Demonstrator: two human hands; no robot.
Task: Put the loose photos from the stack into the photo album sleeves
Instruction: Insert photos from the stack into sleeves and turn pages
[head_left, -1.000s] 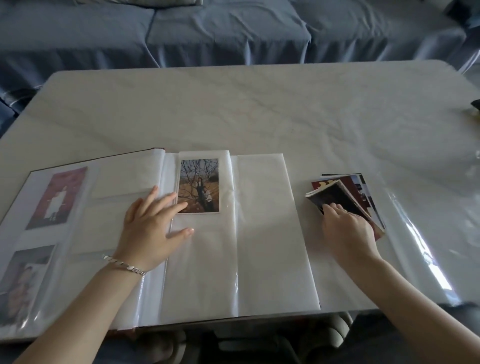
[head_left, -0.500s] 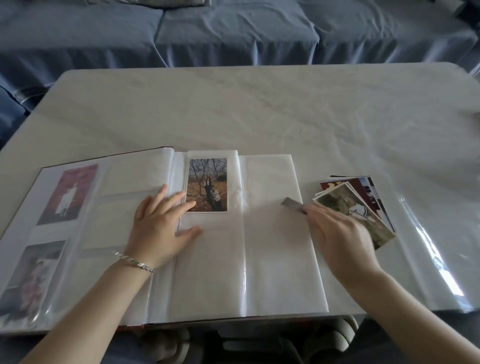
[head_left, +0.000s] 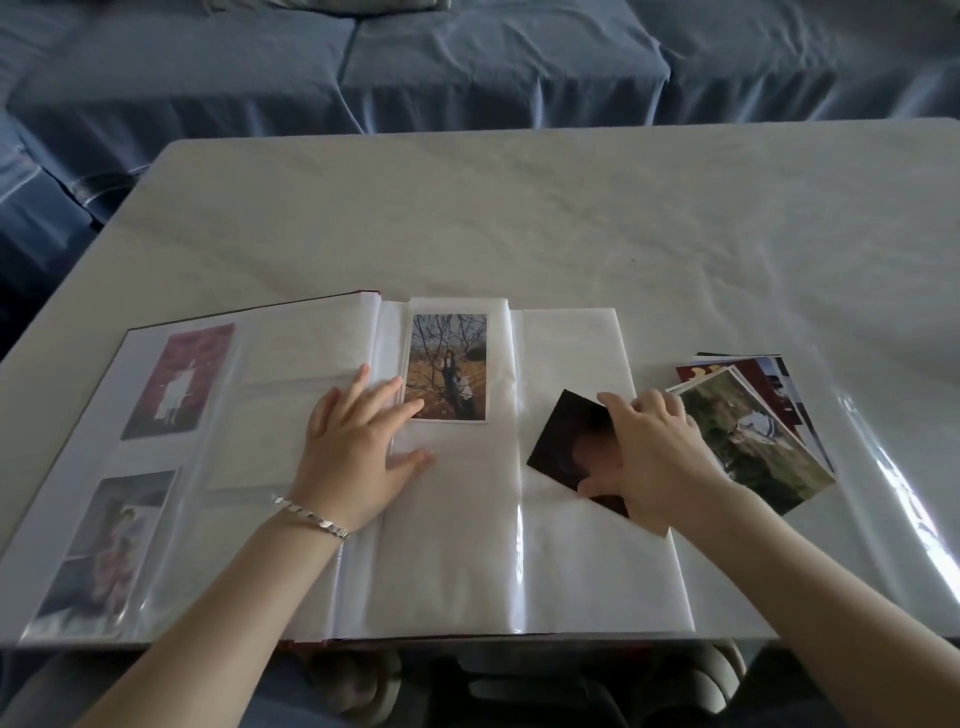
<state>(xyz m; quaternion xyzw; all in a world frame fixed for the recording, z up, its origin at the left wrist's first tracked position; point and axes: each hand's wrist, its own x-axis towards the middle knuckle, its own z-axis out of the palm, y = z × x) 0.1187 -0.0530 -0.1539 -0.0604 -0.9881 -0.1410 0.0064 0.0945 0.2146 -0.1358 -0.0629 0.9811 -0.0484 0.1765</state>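
Observation:
The photo album (head_left: 566, 561) lies open near the table's front edge. One photo of a bare tree (head_left: 449, 366) sits in a sleeve near the spine, and two more photos fill sleeves on the far left page. My left hand (head_left: 358, 452) rests flat on the page beside the tree photo, fingers spread. My right hand (head_left: 654, 457) grips a dark loose photo (head_left: 571, 441) over the album's right page, thumb under it. The fanned stack of loose photos (head_left: 758, 431) lies on the table just right of the album.
The white table (head_left: 519, 228) has a glossy plastic cover (head_left: 893, 467) that reflects light at the right. A blue-covered sofa (head_left: 467, 67) runs behind the table. A chair shows below the table's front edge.
My right hand lifted the dark top photo off the stack and carried it left over the album's right page. My left hand stayed pressed on the page.

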